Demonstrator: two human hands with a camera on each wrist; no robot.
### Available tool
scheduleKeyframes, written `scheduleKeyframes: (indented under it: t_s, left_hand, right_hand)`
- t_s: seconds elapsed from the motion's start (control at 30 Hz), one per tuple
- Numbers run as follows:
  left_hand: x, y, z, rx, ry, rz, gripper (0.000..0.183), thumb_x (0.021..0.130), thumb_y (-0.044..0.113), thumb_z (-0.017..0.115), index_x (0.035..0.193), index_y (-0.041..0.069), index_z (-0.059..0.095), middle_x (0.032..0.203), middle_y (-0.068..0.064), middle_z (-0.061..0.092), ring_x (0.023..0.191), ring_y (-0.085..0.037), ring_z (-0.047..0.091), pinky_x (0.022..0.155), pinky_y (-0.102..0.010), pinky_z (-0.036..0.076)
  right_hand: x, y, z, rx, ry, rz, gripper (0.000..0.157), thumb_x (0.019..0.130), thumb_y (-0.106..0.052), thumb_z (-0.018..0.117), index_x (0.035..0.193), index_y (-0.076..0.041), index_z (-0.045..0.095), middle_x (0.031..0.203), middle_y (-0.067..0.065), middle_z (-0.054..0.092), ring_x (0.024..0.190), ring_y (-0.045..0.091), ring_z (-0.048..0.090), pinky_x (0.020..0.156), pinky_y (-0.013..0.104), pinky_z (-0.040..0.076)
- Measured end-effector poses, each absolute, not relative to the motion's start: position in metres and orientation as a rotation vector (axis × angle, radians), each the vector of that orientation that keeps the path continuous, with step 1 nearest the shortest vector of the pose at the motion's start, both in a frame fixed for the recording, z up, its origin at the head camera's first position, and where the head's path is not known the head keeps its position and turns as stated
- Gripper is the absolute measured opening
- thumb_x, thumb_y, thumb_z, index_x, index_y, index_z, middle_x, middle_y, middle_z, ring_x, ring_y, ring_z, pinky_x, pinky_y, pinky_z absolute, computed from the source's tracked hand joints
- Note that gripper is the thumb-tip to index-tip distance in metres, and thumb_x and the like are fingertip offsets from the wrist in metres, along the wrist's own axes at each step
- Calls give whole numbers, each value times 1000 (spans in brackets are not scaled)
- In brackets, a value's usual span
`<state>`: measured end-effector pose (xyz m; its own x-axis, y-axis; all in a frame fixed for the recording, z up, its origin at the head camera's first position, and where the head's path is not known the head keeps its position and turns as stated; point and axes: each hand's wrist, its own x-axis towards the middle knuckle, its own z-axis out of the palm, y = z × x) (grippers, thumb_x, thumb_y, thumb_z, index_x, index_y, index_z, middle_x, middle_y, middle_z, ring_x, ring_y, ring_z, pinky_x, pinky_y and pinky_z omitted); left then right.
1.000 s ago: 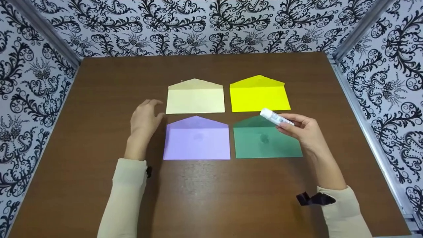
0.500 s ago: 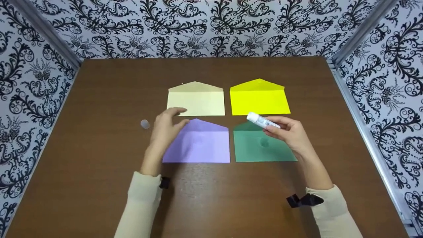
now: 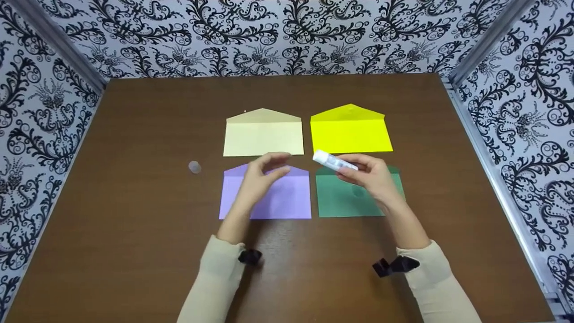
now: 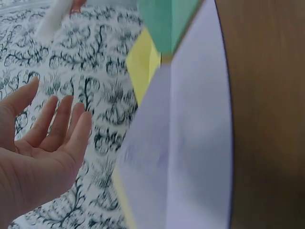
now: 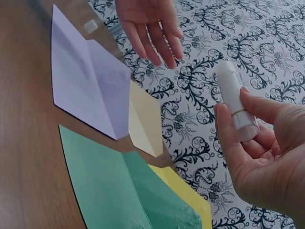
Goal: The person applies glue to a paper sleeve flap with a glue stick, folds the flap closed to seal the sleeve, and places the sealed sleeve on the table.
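Observation:
My right hand (image 3: 370,177) pinches a white glue stick (image 3: 334,160) between thumb and fingers, above the green envelope (image 3: 343,199). In the right wrist view the glue stick (image 5: 233,98) points up and away, tilted. My left hand (image 3: 262,179) hovers over the purple envelope (image 3: 287,197), its fingers loosely spread with nothing in them, a short way left of the stick. The left wrist view has the left hand (image 4: 47,148) palm up to the camera, fingers apart. A small translucent cap (image 3: 194,167) sits on the table left of the envelopes.
Behind the near pair lie a cream envelope (image 3: 263,139) and a yellow envelope (image 3: 352,137), flaps raised toward the back. All rest on a brown wooden table (image 3: 112,224). Patterned panels (image 3: 269,36) stand along the back and both sides.
My left hand has moved right, away from the small cap, which now shows on the table, to over the purple envelope. The right hand has carried the glue stick left.

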<state>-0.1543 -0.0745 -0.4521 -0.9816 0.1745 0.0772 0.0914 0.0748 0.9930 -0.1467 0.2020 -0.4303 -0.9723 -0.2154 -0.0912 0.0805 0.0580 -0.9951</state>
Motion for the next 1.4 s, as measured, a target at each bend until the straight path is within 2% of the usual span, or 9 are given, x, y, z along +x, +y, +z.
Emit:
scheduleKeyframes:
  t_s: [0.17, 0.33, 0.53, 0.77, 1.1, 1.4]
  left_hand:
    - [-147, -54, -458, 253, 2065, 2196, 37, 93, 5, 67, 128, -4, 61, 131, -19, 65, 123, -29, 62, 105, -34, 52]
    - [-139, -38, -460, 96, 1799, 2317, 40, 95, 5, 63, 134, -5, 56, 131, -22, 63, 116, -23, 64, 105, -35, 53]
    - [-135, -24, -460, 61, 1637, 2396, 42, 96, 4, 61, 137, -6, 53, 136, -20, 61, 113, -13, 62, 108, -35, 51]
    - [-132, -19, -461, 29, 1560, 2484, 44, 98, 2, 58, 139, -11, 49, 141, -22, 58, 118, -13, 59, 112, -35, 47]
    - [-134, -18, -455, -112, 1496, 2568, 37, 97, 0, 60, 133, -8, 56, 136, -19, 62, 121, -19, 61, 110, -38, 48]
    - [-130, -16, -457, -101, 1406, 2616, 37, 97, -2, 58, 133, -9, 54, 131, -18, 65, 116, -17, 65, 109, -39, 49]
  right_hand:
    - [-146, 187, -434, -151, 2105, -2015, 38, 92, -5, 70, 126, 8, 62, 112, 5, 65, 94, 19, 70, 87, 35, 61]
    - [-146, 175, -438, -185, 2088, -2014, 38, 91, -6, 71, 126, 7, 63, 112, 2, 69, 96, 18, 70, 87, 34, 61]
    - [-146, 163, -441, -218, 2077, -2049, 35, 90, -3, 71, 124, 7, 64, 114, 3, 70, 99, 19, 69, 86, 32, 61]
    - [-143, 155, -446, -229, 2059, -2062, 36, 91, -3, 71, 125, 7, 63, 116, 8, 69, 98, 18, 71, 87, 33, 61]
    - [-139, 162, -448, -199, 2015, -2171, 37, 90, 3, 68, 126, 9, 59, 113, 6, 68, 96, 17, 71, 87, 31, 61]
    - [-136, 167, -455, -132, 2010, -2179, 36, 92, 2, 67, 126, 8, 59, 110, 7, 68, 96, 19, 71, 88, 33, 61]
